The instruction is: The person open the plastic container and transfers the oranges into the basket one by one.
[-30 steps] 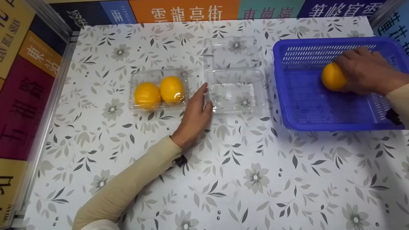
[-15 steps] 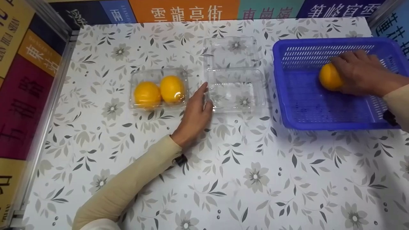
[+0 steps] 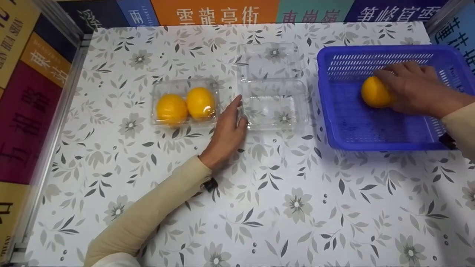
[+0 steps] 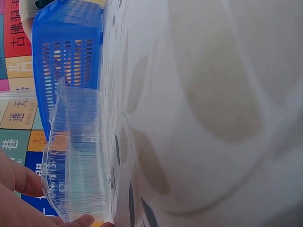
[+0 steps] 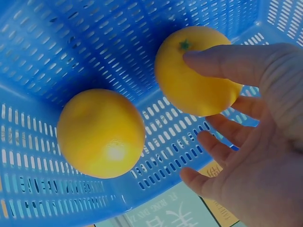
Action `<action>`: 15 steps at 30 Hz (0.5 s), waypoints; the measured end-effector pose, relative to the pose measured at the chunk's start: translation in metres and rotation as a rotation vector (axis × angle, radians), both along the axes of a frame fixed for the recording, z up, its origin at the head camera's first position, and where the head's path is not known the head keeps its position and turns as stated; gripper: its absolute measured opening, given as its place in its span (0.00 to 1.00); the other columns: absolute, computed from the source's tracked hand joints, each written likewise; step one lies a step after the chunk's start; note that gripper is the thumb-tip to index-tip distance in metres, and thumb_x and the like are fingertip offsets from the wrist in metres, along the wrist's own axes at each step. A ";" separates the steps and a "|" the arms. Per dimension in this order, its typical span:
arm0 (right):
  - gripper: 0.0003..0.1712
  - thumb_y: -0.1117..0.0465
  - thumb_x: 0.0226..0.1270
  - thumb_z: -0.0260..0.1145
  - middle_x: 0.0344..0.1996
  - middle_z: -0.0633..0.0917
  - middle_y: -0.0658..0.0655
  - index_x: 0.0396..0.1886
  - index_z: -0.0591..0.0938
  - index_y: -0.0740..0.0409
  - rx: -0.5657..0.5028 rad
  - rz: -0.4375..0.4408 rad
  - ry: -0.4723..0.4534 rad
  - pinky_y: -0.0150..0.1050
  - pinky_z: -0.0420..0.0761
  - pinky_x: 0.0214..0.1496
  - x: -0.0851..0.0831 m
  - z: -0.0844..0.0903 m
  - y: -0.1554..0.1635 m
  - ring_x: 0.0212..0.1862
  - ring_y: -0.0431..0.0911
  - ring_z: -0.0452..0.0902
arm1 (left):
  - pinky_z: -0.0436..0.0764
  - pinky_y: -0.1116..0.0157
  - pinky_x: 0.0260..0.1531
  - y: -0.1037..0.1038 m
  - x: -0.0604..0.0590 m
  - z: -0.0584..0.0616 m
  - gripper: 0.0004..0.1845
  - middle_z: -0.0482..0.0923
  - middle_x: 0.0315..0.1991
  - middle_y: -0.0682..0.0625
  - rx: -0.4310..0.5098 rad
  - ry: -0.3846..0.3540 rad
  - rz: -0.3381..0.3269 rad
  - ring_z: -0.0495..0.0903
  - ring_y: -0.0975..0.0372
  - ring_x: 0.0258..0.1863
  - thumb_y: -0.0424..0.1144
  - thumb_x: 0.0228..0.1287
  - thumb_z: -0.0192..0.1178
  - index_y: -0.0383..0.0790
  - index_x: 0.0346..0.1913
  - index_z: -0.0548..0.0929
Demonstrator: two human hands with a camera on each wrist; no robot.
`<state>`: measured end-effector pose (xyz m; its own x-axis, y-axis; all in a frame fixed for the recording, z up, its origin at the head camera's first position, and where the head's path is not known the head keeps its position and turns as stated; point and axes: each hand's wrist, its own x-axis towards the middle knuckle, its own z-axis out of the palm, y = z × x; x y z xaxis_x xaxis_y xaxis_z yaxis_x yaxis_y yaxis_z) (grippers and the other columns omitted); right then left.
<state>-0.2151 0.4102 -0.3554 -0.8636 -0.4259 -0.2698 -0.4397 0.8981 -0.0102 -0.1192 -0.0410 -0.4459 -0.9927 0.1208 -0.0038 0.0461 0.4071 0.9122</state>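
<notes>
My right hand is down inside the blue plastic basket, holding an orange. In the right wrist view the thumb presses on this orange near its green stem end, with the fingers round its far side. A second orange rests in the basket, hidden in the head view. My left hand touches the left side of a clear plastic clamshell box, whose lid lies folded back. The left wrist view shows the fingertips right at the box's wall.
Left of that hand stands another clear clamshell box, closed over two oranges. The table has a floral cover. Panels with large characters border the back and left side.
My right hand has shifted a little left inside the basket, and the orange has moved left with it. The left hand has stayed at the box.
</notes>
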 end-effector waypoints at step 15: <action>0.42 0.67 0.68 0.77 0.71 0.70 0.81 0.79 0.69 0.68 -0.086 -0.009 0.009 0.86 0.58 0.71 0.010 0.007 -0.005 0.71 0.81 0.58 | 0.61 0.57 0.84 0.000 0.000 0.000 0.35 0.69 0.81 0.37 0.002 -0.014 -0.012 0.66 0.50 0.82 0.34 0.84 0.50 0.34 0.88 0.57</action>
